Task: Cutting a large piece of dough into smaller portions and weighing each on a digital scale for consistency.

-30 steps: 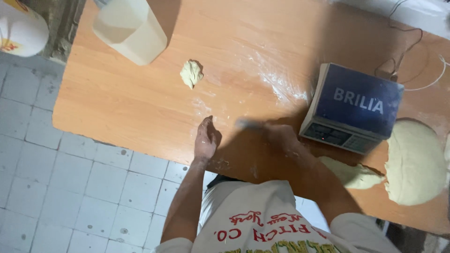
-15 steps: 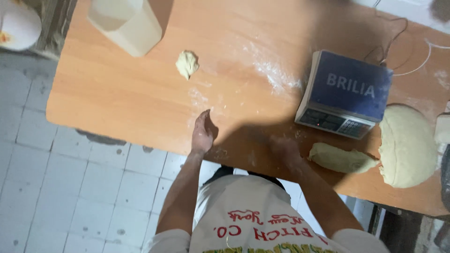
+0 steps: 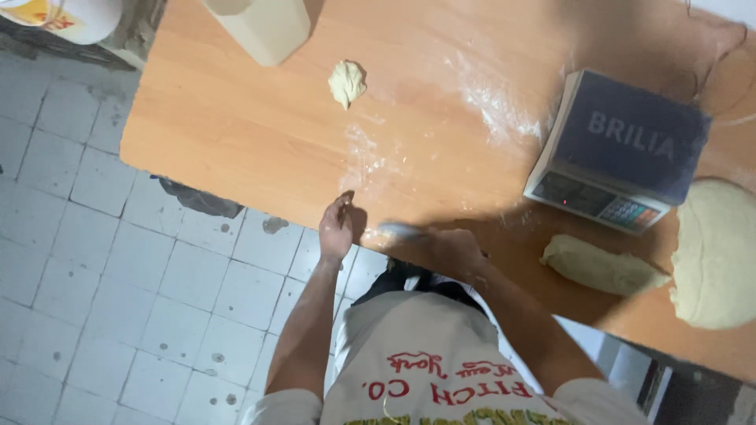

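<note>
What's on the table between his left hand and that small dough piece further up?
In the head view, only bare wooden table with a smear of scattered flour lies between the left hand and the small dough piece. Nothing else is there.

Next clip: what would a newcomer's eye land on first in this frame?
Probably the wooden table streaked with flour, with the person's left hand and right hand at its near edge. A dark-topped scale sits at the right, with an oblong dough piece and a large dough mass beside it. A small dough lump lies alone farther back.
</note>
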